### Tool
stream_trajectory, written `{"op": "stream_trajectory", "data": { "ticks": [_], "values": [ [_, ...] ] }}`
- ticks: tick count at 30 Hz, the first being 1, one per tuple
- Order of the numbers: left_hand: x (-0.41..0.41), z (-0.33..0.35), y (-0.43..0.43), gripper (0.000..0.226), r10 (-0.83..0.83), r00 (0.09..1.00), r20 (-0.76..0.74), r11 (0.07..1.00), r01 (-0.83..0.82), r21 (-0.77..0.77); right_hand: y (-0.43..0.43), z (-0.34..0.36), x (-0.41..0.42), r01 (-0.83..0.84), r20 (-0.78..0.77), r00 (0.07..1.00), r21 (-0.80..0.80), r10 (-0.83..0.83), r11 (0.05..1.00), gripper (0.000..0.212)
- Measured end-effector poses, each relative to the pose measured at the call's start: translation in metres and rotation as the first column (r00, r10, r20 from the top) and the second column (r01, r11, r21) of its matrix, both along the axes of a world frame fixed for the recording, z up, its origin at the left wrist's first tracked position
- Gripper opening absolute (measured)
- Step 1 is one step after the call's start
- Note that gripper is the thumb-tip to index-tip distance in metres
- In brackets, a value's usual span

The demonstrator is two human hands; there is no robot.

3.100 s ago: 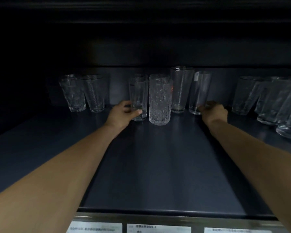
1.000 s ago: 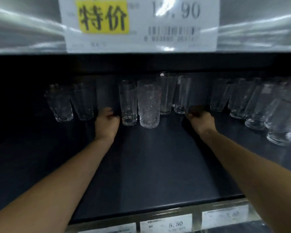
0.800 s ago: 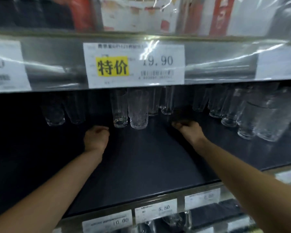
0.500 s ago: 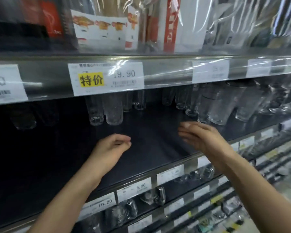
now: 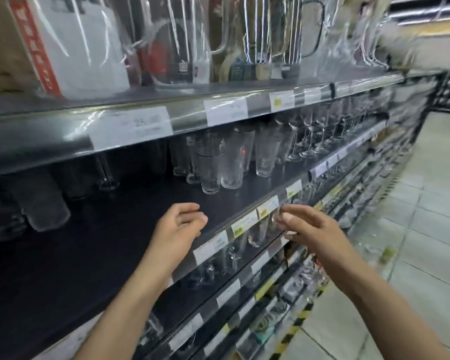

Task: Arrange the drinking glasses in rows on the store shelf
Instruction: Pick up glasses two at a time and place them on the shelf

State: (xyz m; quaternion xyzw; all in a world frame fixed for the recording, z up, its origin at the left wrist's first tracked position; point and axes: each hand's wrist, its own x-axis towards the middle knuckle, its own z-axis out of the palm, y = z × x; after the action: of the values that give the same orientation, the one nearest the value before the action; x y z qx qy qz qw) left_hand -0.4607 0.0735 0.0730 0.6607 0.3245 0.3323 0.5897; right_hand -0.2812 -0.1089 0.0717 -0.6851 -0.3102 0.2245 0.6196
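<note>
Your left hand (image 5: 178, 228) hovers palm-down over the front part of the dark, matte shelf (image 5: 94, 255), its fingers (image 5: 190, 219) loosely curled and slightly apart, holding nothing. Your right hand (image 5: 307, 229) floats out in front of the shelf's edge, fingers spread and a little bent, also empty; the tips sit just before the strip of paper price labels (image 5: 244, 224) that runs along the edge under clear plastic.

The drinking glasses (image 5: 218, 165) stand well beyond your left fingertips, toward the back of the shelf and a little to their right. They are clear, tapered tumblers, wider at the rim than at the base, packed close together; some look patterned or textured, though blur hides the detail. Further right of them stand stemmed glasses (image 5: 309, 136) with thin stems and round feet. Far to the left of your left fingers, more tumblers (image 5: 44, 206) sit in shadow, dim and hard to make out.

Above, another shelf carries shiny plastic-wrapped goods (image 5: 166, 40).
</note>
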Motion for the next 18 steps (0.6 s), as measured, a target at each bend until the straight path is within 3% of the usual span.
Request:
{"op": "stream_trajectory", "data": {
  "ticks": [7, 12, 18],
  "values": [
    [0.096, 0.001, 0.022, 0.033, 0.134, 0.985, -0.113, 0.991, -0.132, 0.026, 0.061, -0.007, 0.108, -0.106, -0.005, 0.994, -0.022, 0.106, 0.994, 0.031],
    [0.156, -0.004, 0.04, 0.05, 0.325, 0.94, -0.102, 0.945, -0.327, -0.002, 0.113, -0.014, 0.171, -0.248, 0.072, 0.964, -0.119, 0.257, 0.962, 0.047],
    [0.192, -0.02, 0.073, 0.085, 0.461, 0.872, -0.167, 0.884, -0.468, -0.005, 0.185, -0.031, 0.203, -0.298, 0.217, 0.911, -0.245, 0.352, 0.922, 0.081]
  ]
}}
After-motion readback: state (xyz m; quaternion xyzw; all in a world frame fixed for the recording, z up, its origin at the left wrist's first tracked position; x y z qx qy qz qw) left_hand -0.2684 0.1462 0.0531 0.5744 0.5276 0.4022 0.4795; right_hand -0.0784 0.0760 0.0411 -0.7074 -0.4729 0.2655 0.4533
